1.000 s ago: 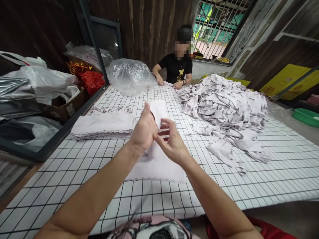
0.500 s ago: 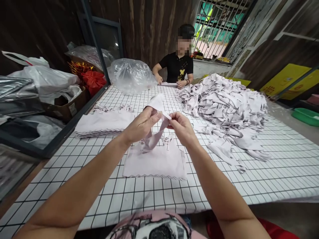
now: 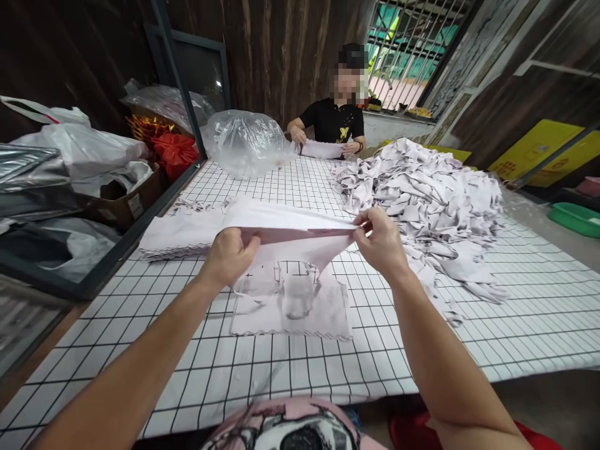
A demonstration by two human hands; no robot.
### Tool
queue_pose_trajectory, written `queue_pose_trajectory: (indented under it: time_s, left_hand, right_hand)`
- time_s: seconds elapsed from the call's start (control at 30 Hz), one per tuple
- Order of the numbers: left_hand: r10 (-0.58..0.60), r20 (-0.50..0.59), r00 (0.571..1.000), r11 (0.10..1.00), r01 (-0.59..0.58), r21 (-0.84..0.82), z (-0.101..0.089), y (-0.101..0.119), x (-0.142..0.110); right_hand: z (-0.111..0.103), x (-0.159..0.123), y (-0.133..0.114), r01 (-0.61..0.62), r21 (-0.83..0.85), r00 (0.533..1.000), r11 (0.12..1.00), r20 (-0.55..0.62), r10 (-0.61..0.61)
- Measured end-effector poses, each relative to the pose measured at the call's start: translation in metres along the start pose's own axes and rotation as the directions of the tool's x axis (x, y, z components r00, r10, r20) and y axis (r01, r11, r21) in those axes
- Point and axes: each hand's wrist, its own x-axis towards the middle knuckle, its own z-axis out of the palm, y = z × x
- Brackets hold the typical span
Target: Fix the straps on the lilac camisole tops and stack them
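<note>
Between my two hands a pale lilac piece of fabric [image 3: 290,240] is stretched wide above the table. My left hand [image 3: 230,255] is closed on its left end, thumb on top. At the other end my right hand [image 3: 382,240] pinches the fabric's edge between thumb and fingers. The fabric's lower part hangs down in front of a flat stack of similar pieces [image 3: 267,317] with a wavy front edge. Left of that, partly behind my left hand, lies another neat stack [image 3: 173,234] of the same cloth.
A large loose heap of fabric pieces [image 3: 431,187] covers the right of the checked table [image 3: 187,362]. Across the table a person [image 3: 330,122] holds a similar piece. A clear plastic bag [image 3: 248,144] sits at the back; a dark metal frame [image 3: 180,81] stands left.
My hands have moved apart, spreading the bunched fabric into a wide sheet. The person opposite has raised and opened out their piece.
</note>
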Motion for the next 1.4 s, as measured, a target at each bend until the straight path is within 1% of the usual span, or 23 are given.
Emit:
queue_pose_trajectory:
  time_s: [0.07, 0.13, 0.17, 0.2, 0.23, 0.3, 0.33, 0.37, 0.4, 0.47, 0.53, 0.63, 0.7, 0.73, 0.77, 0.83, 0.9, 0.93, 1.0, 1.1, 1.23, 1.3, 1.4]
  left_hand:
    - [-0.034, 0.093, 0.995, 0.993, 0.024, 0.112, 0.012, -0.011, -0.02]
    - [-0.019, 0.233, 0.972, 0.978, -0.03, 0.205, 0.03, -0.023, -0.045]
    - [-0.009, 0.313, 0.95, 0.966, -0.073, 0.248, 0.04, -0.029, -0.059]
    - [-0.006, 0.393, 0.919, 0.952, -0.115, 0.285, 0.049, -0.036, -0.072]
    - [-0.01, 0.468, 0.884, 0.938, -0.154, 0.31, 0.057, -0.042, -0.085]
    - [-0.017, 0.573, 0.82, 0.918, -0.214, 0.334, 0.067, -0.052, -0.107]
    - [-0.013, 0.599, 0.801, 0.912, -0.235, 0.335, 0.069, -0.056, -0.116]
    - [-0.008, 0.615, 0.789, 0.907, -0.253, 0.336, 0.068, -0.059, -0.123]
    - [0.001, 0.627, 0.779, 0.902, -0.272, 0.336, 0.066, -0.061, -0.129]
    - [0.04, 0.643, 0.765, 0.892, -0.317, 0.323, 0.059, -0.065, -0.138]
    - [0.12, 0.647, 0.753, 0.891, -0.369, 0.264, 0.049, -0.068, -0.143]
    - [0.303, 0.634, 0.711, 0.905, -0.424, 0.043, 0.03, -0.071, -0.142]
    - [0.336, 0.648, 0.683, 0.924, -0.372, -0.087, 0.016, -0.072, -0.131]
    - [0.304, 0.666, 0.681, 0.943, -0.316, -0.108, 0.01, -0.072, -0.123]
    - [0.245, 0.678, 0.693, 0.964, -0.248, -0.095, 0.006, -0.072, -0.113]
    - [0.086, 0.655, 0.751, 0.994, -0.109, -0.006, 0.002, -0.076, -0.093]
    - [-0.066, 0.544, 0.836, 0.994, 0.007, 0.11, 0.007, -0.085, -0.073]
    - [-0.134, 0.493, 0.86, 0.985, 0.061, 0.161, 0.012, -0.092, -0.065]
    - [-0.22, 0.452, 0.864, 0.97, 0.146, 0.192, 0.024, -0.105, -0.054]
    - [-0.257, 0.459, 0.851, 0.966, 0.214, 0.145, 0.041, -0.114, -0.048]
    - [-0.316, 0.41, 0.856, 0.945, 0.245, 0.216, 0.048, -0.103, -0.051]
    - [-0.301, 0.371, 0.879, 0.946, 0.226, 0.231, 0.047, -0.095, -0.054]
    - [-0.191, 0.306, 0.933, 0.973, 0.138, 0.187, 0.045, -0.088, -0.058]
  right_hand:
    - [0.001, -0.025, 0.005, 0.009, -0.062, 0.998, 0.998, 0.069, -0.004]
    - [0.004, -0.056, 0.011, -0.018, -0.117, 0.978, 0.993, 0.205, 0.042]
    - [0.007, -0.073, 0.014, -0.037, -0.149, 0.953, 0.988, 0.291, 0.08]
    - [0.009, -0.09, 0.018, -0.052, -0.179, 0.915, 0.983, 0.386, 0.119]
    - [0.01, -0.106, 0.021, -0.062, -0.204, 0.862, 0.977, 0.483, 0.155]
    - [0.01, -0.131, 0.028, -0.078, -0.22, 0.73, 0.972, 0.652, 0.206]
    - [0.008, -0.139, 0.03, -0.09, -0.207, 0.67, 0.974, 0.711, 0.213]
    - [0.005, -0.143, 0.032, -0.112, -0.182, 0.625, 0.977, 0.752, 0.212]
    - [0.002, -0.144, 0.034, -0.147, -0.155, 0.6, 0.977, 0.771, 0.213]
    - [-0.002, -0.138, 0.034, -0.237, -0.115, 0.603, 0.965, 0.761, 0.239]
    - [0.001, -0.128, 0.033, -0.318, -0.104, 0.644, 0.942, 0.706, 0.295]
    - [0.022, -0.113, 0.031, -0.384, -0.135, 0.702, 0.913, 0.6, 0.384]
    - [0.042, -0.107, 0.032, -0.395, -0.191, 0.699, 0.899, 0.572, 0.428]
    - [0.051, -0.105, 0.034, -0.391, -0.23, 0.681, 0.891, 0.58, 0.448]
    - [0.059, -0.103, 0.036, -0.383, -0.269, 0.657, 0.884, 0.593, 0.466]
    - [0.069, -0.101, 0.039, -0.373, -0.322, 0.607, 0.87, 0.625, 0.491]
    - [0.07, -0.099, 0.043, -0.395, -0.325, 0.567, 0.859, 0.65, 0.506]
    - [0.069, -0.098, 0.045, -0.42, -0.309, 0.549, 0.853, 0.662, 0.51]
    - [0.063, -0.096, 0.048, -0.483, -0.256, 0.517, 0.837, 0.689, 0.509]
    - [0.058, -0.096, 0.049, -0.542, -0.203, 0.5, 0.816, 0.702, 0.507]
    - [0.065, -0.099, 0.048, -0.504, -0.259, 0.509, 0.824, 0.682, 0.525]
    - [0.069, -0.101, 0.047, -0.48, -0.278, 0.524, 0.832, 0.67, 0.526]
    - [0.072, -0.101, 0.047, -0.5, -0.234, 0.542, 0.834, 0.667, 0.511]
